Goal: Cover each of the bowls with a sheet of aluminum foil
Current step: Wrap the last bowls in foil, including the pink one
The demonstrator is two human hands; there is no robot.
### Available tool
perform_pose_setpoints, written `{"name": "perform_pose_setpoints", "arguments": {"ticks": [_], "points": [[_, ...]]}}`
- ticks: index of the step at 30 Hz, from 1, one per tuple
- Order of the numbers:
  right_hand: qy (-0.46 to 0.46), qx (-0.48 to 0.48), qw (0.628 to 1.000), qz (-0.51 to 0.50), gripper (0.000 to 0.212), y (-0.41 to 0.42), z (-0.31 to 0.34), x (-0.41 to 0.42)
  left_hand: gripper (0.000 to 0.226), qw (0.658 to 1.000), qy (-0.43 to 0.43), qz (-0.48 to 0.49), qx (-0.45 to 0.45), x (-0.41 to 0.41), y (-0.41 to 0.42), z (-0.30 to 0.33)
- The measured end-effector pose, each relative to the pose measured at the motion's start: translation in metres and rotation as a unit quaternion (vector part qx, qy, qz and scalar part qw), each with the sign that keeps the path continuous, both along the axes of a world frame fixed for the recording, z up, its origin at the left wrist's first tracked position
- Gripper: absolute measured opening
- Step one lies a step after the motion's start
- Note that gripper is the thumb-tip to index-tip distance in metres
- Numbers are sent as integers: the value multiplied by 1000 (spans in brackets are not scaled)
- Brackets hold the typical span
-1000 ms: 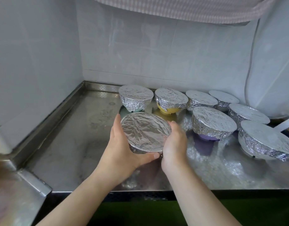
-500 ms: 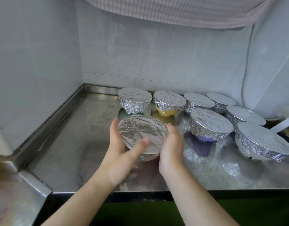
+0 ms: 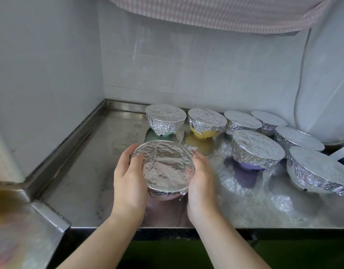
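Note:
A pink bowl (image 3: pixel 163 196) with a sheet of aluminum foil (image 3: pixel 163 166) stretched over its top is held between both hands above the steel counter (image 3: pixel 85 171). My left hand (image 3: pixel 128 181) cups its left side with the thumb lying on the foil. My right hand (image 3: pixel 201 183) presses against its right side, fingers wrapped along the rim. Behind stand several foil-covered bowls: a green one (image 3: pixel 165 121), a yellow one (image 3: pixel 206 123) and a purple one (image 3: pixel 256 150).
More foil-covered bowls (image 3: pixel 318 171) crowd the right side of the counter. White tiled walls close off the left and back. A white cord (image 3: pixel 297 105) hangs down the right wall. Striped fabric (image 3: pixel 225 12) hangs overhead. The counter's front edge is just below my wrists.
The bowl tilted toward me and back; my left thumb moved from the bowl's near rim onto the foil top. Both hands kept hold of it.

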State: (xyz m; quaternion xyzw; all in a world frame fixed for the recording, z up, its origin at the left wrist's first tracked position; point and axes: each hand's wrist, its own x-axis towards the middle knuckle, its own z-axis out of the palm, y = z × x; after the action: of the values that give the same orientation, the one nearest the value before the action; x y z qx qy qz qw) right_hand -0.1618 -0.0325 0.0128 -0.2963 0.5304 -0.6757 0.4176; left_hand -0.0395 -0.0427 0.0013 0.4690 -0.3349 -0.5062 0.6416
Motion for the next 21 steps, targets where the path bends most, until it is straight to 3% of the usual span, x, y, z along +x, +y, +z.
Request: {"name": "perform_pose_setpoints", "arguments": {"ticks": [3, 5, 10, 15, 21], "points": [[-59, -4, 998, 10, 59, -17, -25, -3, 34, 1000, 8, 1, -4, -2, 2, 0], [-71, 3, 997, 6, 73, -24, -35, -5, 34, 1000, 10, 9, -7, -3, 2, 0], [-44, 32, 998, 39, 29, -16, -13, -12, 30, 1000, 25, 14, -5, -3, 4, 3], [-151, 16, 985, 77, 39, -25, 2, -23, 29, 999, 31, 15, 3, -3, 1, 2], [-168, 59, 978, 111, 42, -19, 5, -18, 31, 999, 30, 21, 6, -6, 0, 3]]}}
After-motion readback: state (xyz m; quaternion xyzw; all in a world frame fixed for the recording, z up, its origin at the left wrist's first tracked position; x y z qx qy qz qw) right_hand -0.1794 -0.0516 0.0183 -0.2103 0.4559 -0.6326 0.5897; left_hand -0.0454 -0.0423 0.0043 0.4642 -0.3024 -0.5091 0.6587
